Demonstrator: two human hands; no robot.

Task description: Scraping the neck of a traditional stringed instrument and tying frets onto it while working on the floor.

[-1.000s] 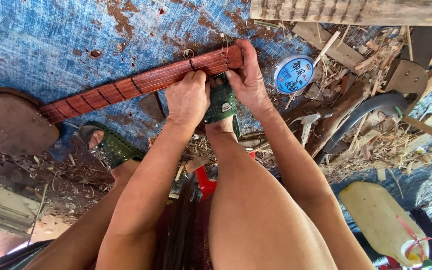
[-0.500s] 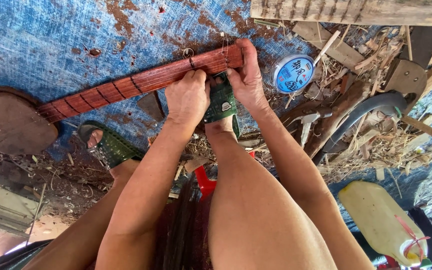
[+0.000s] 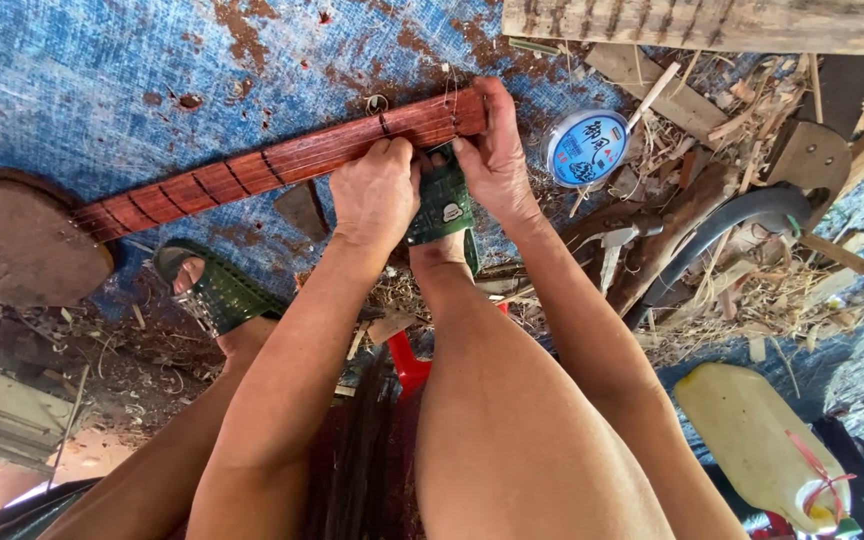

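Observation:
A long reddish wooden instrument neck [image 3: 252, 170] with dark cross marks and thin strings lies across a blue tarp, joined at the left to a round brown wooden body [image 3: 12, 240]. My left hand [image 3: 377, 190] presses down on the neck near its right end. My right hand [image 3: 492, 145] grips the very end of the neck, fingers wrapped over it. Between the hands, my foot in a green sandal [image 3: 442, 205] rests under the neck. My other foot wears a green sandal [image 3: 217, 290] at the left.
A round spool of line with a blue and white label [image 3: 587, 147] lies right of the hands. Wood scraps and shavings [image 3: 742, 270], a curved dark blade [image 3: 742, 215], a rough plank [image 3: 712, 22] and a yellow plastic jug [image 3: 762, 440] crowd the right.

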